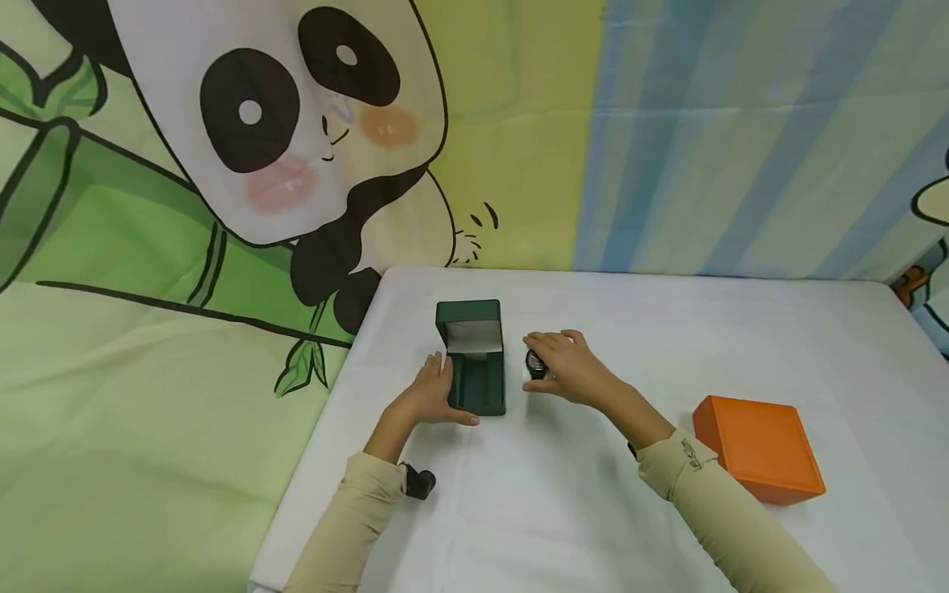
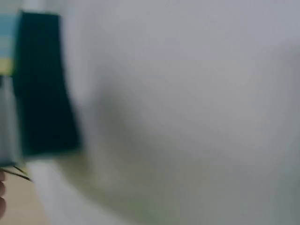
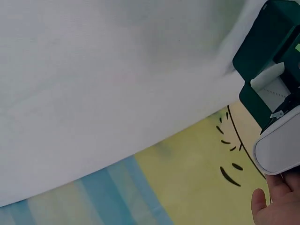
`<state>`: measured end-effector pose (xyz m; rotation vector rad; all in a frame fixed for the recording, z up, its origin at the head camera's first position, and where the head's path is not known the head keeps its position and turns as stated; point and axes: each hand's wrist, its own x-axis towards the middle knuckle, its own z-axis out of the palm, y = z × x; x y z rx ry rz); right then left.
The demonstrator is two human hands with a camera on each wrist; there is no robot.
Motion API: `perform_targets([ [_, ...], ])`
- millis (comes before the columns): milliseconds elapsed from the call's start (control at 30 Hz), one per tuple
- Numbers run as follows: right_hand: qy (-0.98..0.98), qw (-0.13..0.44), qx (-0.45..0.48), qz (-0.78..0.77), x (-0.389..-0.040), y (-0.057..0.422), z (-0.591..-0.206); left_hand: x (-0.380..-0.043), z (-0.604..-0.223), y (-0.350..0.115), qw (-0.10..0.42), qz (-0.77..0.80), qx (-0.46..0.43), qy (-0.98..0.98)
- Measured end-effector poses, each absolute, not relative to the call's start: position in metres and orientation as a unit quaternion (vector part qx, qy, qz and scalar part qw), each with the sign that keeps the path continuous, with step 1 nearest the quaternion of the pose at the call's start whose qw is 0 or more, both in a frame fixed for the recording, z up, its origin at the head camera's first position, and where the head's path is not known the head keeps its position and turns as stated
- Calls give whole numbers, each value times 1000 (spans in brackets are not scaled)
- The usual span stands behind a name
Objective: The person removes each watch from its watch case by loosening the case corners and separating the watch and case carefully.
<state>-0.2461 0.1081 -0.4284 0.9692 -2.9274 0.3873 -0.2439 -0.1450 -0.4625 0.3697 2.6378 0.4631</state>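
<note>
A dark green watch box [image 1: 477, 387] stands on the table with its lid [image 1: 469, 313] raised, showing a pale lining inside the lid. My left hand [image 1: 430, 394] lies along the box's left side, fingers straight and thumb stretched across its near edge. To the right of the box, my right hand [image 1: 567, 366] grips a black wristwatch [image 1: 535, 364] wrapped on a white cushion. In the right wrist view the cushion's rounded end [image 3: 279, 145] shows, with the watch strap [image 3: 286, 110] around it. A blurred green box side [image 2: 47, 89] fills the left of the left wrist view.
An orange box [image 1: 764, 449] rests on the white-covered table [image 1: 578, 511] at the right, close to my right forearm. Behind the table hangs a printed cloth [image 1: 519, 132] with a panda. A small black device [image 1: 419, 482] is at my left wrist.
</note>
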Motion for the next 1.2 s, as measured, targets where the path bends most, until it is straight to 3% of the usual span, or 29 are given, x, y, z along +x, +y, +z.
perform_targets([
  [167, -942, 22, 305, 139, -238, 116, -423, -237, -433, -111, 211, 208, 229, 927],
  [367, -934, -6, 299, 193, -230, 114, -420, -242, -440, -85, 157, 318, 302, 885],
  [667, -926, -29, 302, 224, -221, 112, -412, -241, -452, -84, 151, 397, 314, 849],
  [1067, -908, -43, 258, 328, -214, 124, -406, -239, -450, -72, 52, 451, 318, 832],
  [1200, -903, -63, 243, 349, -210, 129, -406, -239, -447, -67, 44, 458, 324, 827],
])
